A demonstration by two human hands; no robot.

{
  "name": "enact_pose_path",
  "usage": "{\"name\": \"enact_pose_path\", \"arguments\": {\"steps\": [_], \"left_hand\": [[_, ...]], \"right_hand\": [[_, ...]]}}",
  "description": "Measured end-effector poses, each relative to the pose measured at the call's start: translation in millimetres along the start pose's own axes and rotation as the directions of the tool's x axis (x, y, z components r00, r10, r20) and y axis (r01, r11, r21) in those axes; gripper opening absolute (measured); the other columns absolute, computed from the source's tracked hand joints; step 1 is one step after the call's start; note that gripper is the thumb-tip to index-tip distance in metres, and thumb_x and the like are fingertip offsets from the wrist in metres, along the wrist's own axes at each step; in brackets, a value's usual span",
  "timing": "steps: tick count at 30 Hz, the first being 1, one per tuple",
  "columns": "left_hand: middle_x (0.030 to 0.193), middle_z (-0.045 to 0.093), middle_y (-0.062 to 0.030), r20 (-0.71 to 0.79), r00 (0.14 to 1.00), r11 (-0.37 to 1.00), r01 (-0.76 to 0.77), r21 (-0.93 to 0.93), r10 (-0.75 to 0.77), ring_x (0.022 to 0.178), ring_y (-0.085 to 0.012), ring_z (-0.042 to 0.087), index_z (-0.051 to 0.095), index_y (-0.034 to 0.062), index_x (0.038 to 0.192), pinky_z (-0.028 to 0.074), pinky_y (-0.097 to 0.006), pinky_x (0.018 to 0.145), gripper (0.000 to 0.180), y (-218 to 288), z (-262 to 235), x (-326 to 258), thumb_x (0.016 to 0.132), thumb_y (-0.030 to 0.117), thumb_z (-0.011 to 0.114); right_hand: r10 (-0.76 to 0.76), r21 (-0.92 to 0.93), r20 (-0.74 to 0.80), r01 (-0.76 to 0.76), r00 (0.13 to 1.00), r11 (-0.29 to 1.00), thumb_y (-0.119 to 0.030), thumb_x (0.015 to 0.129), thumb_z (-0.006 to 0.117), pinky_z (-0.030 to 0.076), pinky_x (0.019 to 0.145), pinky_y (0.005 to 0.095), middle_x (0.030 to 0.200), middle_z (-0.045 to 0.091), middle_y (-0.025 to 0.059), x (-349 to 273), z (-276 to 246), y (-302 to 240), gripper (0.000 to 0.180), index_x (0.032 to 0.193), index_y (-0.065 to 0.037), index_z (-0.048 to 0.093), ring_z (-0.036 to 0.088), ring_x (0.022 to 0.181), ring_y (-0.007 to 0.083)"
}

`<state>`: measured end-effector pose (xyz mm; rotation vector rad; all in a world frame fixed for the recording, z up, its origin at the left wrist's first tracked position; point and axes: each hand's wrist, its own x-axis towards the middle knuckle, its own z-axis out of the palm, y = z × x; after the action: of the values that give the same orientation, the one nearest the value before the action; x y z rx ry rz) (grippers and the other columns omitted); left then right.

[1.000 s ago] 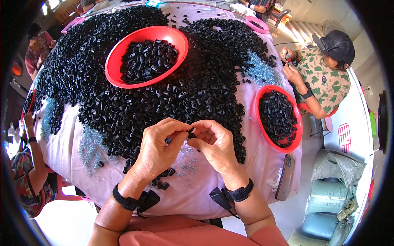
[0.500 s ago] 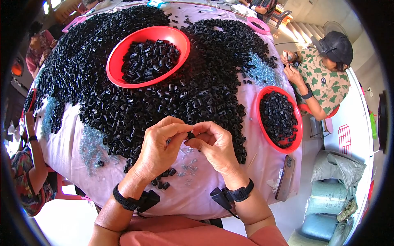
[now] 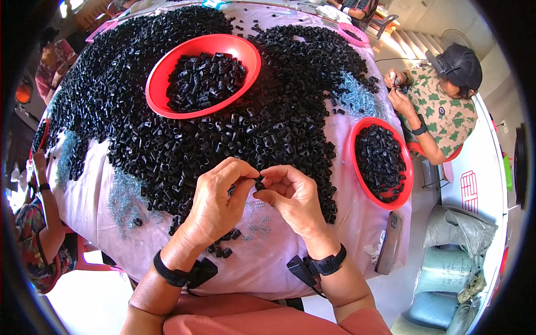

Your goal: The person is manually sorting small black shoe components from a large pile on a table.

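Observation:
Above the near part of the table, my left hand (image 3: 219,194) and my right hand (image 3: 293,196) meet at a small black plastic part (image 3: 259,183). Thumb and forefinger of each hand pinch it from either side. Something small and bluish shows between my left fingers, too hidden to name. Below my hands lie loose small metal springs (image 3: 258,229) on the pink cloth. A few black plastic parts (image 3: 222,247) lie beside my left wrist. Just beyond my fingers begins a large heap of similar black parts (image 3: 240,139).
A red bowl (image 3: 159,103) of black parts sits on the heap; another red bowl (image 3: 410,173) stands at right. Springs lie in piles at left (image 3: 125,201) and far right (image 3: 357,95). A phone (image 3: 389,243) lies near the right edge. A co-worker (image 3: 441,111) works at right, others around.
Both hands keep their pinch around the black part, with only a slight shift of the fingers. The view has moved a little; the bowls and heap stay in place.

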<state>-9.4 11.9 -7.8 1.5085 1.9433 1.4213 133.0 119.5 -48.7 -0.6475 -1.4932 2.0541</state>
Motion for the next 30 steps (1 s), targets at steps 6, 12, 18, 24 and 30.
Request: {"name": "enact_pose_path", "arguments": {"steps": [6, 12, 18, 24, 30], "left_hand": [[0.094, 0.068, -0.0135, -0.004, 0.998, 0.998, -0.063, 0.001, 0.063, 0.084, -0.0249, 0.07, 0.067, -0.0028, 0.094, 0.055, -0.032, 0.075, 0.012, 0.6, 4.2, 0.0, 0.084, -0.008, 0.065], [0.093, 0.068, -0.0137, -0.011, 0.997, 0.995, -0.079, 0.061, 0.079, 0.084, -0.0266, 0.07, 0.068, -0.0025, 0.095, 0.056, -0.033, 0.073, 0.012, 1.3, 6.7, -1.9, 0.084, -0.008, 0.067], [0.096, 0.068, -0.0142, -0.011, 0.996, 0.995, -0.09, 0.033, 0.09, 0.084, -0.0275, 0.07, 0.068, -0.002, 0.095, 0.056, -0.034, 0.072, 0.015, 4.5, 9.1, -3.7, 0.084, -0.01, 0.063], [0.099, 0.067, -0.0154, 0.03, 0.996, 0.994, -0.088, 0.06, 0.087, 0.086, -0.0319, 0.07, 0.069, -0.0014, 0.099, 0.057, -0.037, 0.075, 0.021, 3.7, 9.0, -4.0, 0.081, -0.01, 0.061], [0.108, 0.066, -0.017, 0.061, 0.985, 0.981, -0.165, 0.103, 0.16, 0.098, -0.0345, 0.067, 0.067, -0.0014, 0.112, 0.056, -0.041, 0.082, 0.039, 7.3, 10.1, -0.6, 0.074, -0.002, 0.075]], "right_hand": [[-0.023, -0.002, 0.008, 0.023, 1.0, 1.0, 0.011, 0.082, 0.075, 0.057, 0.082, 0.022, 0.096, 0.065, 0.0017, 0.2, 1.0, 1.4, 0.035, 0.113, -0.001, 0.066, 0.065, 0.087, 0.0065], [-0.009, 0.044, 0.016, 0.008, 1.0, 0.999, 0.009, 0.085, 0.073, 0.059, 0.084, 0.0249, 0.098, 0.067, 0.004, -1.0, 1.0, 2.1, 0.035, 0.117, 0.0, 0.064, 0.067, 0.09, 0.0089], [-0.026, 0.065, 0.034, 0.024, 0.999, 0.998, 0.008, 0.09, 0.068, 0.061, 0.084, 0.0289, 0.103, 0.069, 0.0068, -2.6, 3.0, -0.9, 0.04, 0.128, 0.0, 0.061, 0.069, 0.093, 0.0119], [-0.046, -0.019, 0.031, 0.047, 0.998, 0.999, 0.008, 0.093, 0.064, 0.061, 0.082, 0.0276, 0.101, 0.069, 0.0055, -3.7, 3.7, -4.2, 0.046, 0.137, -0.005, 0.059, 0.068, 0.09, 0.0104], [-0.077, -0.044, -0.013, 0.076, 0.997, 0.996, 0.01, 0.093, 0.061, 0.059, 0.08, 0.0256, 0.097, 0.07, 0.0048, -2.6, 2.0, -1.0, 0.049, 0.139, -0.007, 0.059, 0.067, 0.088, 0.009]]}}
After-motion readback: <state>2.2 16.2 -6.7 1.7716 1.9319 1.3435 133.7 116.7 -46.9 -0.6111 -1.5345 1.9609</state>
